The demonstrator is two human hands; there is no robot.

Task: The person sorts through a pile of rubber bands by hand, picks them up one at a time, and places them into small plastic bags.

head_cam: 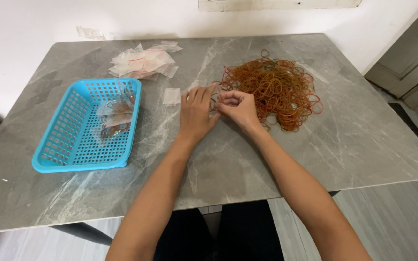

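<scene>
While our left hand (197,113) lies flat with fingers loosely spread on the grey table (344,145), our right hand (238,107) pinches rubber bands between curled fingers at the edge of the rubber band pile (276,89). We can't tell if the left grips anything. A blue basket (56,145) with filled bags sits left, empty bags (141,63) behind.

Left hand (195,112) and right hand (238,109) meet beside the rubber bands (276,87) on a grey table (354,145). A blue basket (64,140) holds filled bags (116,115); empty bags (142,63) lie behind it.

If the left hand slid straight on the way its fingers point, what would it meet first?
Probably the near edge of the rubber band pile, just beyond the left hand; its fingers point up and slightly right. Depth is unclear.
</scene>
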